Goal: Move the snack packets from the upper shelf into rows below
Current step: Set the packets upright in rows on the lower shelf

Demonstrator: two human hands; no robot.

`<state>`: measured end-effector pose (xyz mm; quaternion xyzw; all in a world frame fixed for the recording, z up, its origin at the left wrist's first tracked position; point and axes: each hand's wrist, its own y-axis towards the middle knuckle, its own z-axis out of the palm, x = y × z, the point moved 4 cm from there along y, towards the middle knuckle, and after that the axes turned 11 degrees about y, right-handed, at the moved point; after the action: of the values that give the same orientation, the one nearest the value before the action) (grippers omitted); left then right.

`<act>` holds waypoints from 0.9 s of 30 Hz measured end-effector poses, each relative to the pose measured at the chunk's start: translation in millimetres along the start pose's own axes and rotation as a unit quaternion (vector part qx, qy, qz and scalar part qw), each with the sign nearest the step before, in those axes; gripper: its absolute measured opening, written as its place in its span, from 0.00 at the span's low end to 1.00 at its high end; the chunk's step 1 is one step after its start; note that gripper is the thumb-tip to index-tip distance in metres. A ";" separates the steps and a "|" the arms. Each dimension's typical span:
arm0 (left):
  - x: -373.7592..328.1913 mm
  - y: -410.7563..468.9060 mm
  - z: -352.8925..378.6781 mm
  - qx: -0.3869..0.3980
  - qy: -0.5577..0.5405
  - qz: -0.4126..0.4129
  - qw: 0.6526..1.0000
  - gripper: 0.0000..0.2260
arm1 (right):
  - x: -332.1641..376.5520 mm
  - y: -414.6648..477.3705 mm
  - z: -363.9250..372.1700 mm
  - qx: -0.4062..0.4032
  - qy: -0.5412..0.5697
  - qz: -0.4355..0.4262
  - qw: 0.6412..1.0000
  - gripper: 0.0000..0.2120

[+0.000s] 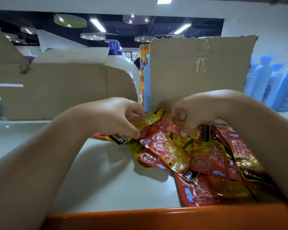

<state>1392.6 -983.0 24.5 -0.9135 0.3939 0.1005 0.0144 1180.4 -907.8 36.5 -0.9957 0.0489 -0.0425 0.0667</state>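
A loose heap of red and yellow snack packets [186, 153] lies on the white upper shelf [106, 176], spreading from the middle toward the right. My left hand [113, 117] reaches over the heap's far left and pinches a yellow packet [140, 123] between thumb and fingers. At the back of the heap my right hand [194, 113] has its fingers curled round the top edge of a yellow and red packet [198, 131]. Both forearms cover the near sides of the shelf.
The shelf's orange front lip [156, 218] runs along the bottom. Open cardboard boxes stand behind, one at the left [56, 90] and one flap at the right [198, 67]. A white jug with a purple cap [123, 63] and blue bottles [273, 83] stand further back.
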 end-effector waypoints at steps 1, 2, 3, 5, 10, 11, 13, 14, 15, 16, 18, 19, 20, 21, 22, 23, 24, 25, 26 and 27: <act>-0.6 -0.2 0.0 -0.004 -0.002 0.002 1.000 0.22 | 0.8 -0.1 0.3 0.003 -0.015 0.002 1.000 0.32; -1.3 -0.3 -0.8 -0.009 -0.002 0.004 1.000 0.22 | 1.9 -0.1 0.7 0.005 -0.023 0.003 1.000 0.32; -1.9 -0.7 -2.5 -0.014 -0.001 0.005 1.000 0.23 | 2.9 0.3 1.3 0.006 -0.025 0.006 1.000 0.33; -2.7 -1.6 -5.2 -0.022 -0.001 0.008 1.000 0.23 | 3.0 0.7 2.8 0.006 -0.020 0.004 1.000 0.34; -7.3 -2.4 -6.3 -0.037 -0.002 0.017 0.999 0.22 | 4.5 -1.1 2.0 -0.017 -0.003 -0.023 1.000 0.27; -8.1 -2.6 -6.4 -0.045 0.001 0.021 0.999 0.23 | 4.7 -1.4 1.7 -0.020 0.010 -0.026 0.999 0.27; -9.2 -3.3 -8.0 -0.066 0.008 0.027 0.997 0.23 | 3.8 -3.5 -1.0 -0.033 0.035 -0.030 0.998 0.26; -9.4 -4.0 -8.8 -0.075 0.010 0.029 0.997 0.24 | 2.8 -4.7 -3.3 -0.045 0.040 -0.029 0.998 0.25; -9.7 -4.8 -10.0 -0.085 0.013 0.029 0.996 0.24 | 1.9 -6.1 -6.3 -0.061 0.041 -0.027 0.997 0.24; -10.1 -5.7 -11.5 -0.097 0.016 0.029 0.995 0.24 | 0.7 -8.0 -10.4 -0.079 0.042 -0.025 0.996 0.24; -13.1 -8.1 -14.7 -0.126 0.026 0.038 0.991 0.24 | -2.7 -14.0 -20.5 -0.115 0.054 -0.019 0.992 0.23; -15.8 -9.7 -16.1 -0.144 0.033 0.044 0.988 0.23 | -4.9 -18.3 -25.6 -0.129 0.061 -0.015 0.990 0.22; -19.2 -11.2 -17.5 -0.164 0.043 0.049 0.984 0.23 | -7.9 -23.0 -31.3 -0.143 0.065 -0.012 0.987 0.22; -23.7 -13.0 -19.5 -0.185 0.052 0.055 0.980 0.22 | -11.1 -28.4 -37.7 -0.161 0.065 -0.009 0.985 0.22; -29.1 -15.1 -21.0 -0.201 0.057 0.058 0.976 0.23 | -14.4 -35.3 -43.5 -0.176 0.067 -0.008 0.982 0.21; -36.0 -17.2 -22.2 -0.218 0.061 0.062 0.972 0.24 | -17.8 -43.4 -48.4 -0.192 0.075 -0.010 0.979 0.19; -43.5 -19.7 -23.3 -0.238 0.064 0.067 0.967 0.25 | -22.0 -52.5 -51.7 -0.205 0.089 -0.015 0.975 0.18; -52.3 -22.3 -24.5 -0.260 0.062 0.075 0.961 0.25 | -26.9 -62.3 -53.2 -0.217 0.103 -0.022 0.971 0.18; -62.6 -24.9 -25.7 -0.280 0.057 0.084 0.955 0.24 | -33.6 -73.4 -53.2 -0.228 0.116 -0.026 0.966 0.16; -73.2 -26.6 -25.4 -0.294 0.049 0.093 0.950 0.23 | -41.5 -85.3 -51.7 -0.242 0.127 -0.028 0.962 0.15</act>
<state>1367.2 -914.8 62.3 -0.8403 0.4304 0.1676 -0.2837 1142.4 -826.1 96.0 -0.9696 0.0378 -0.1572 -0.1837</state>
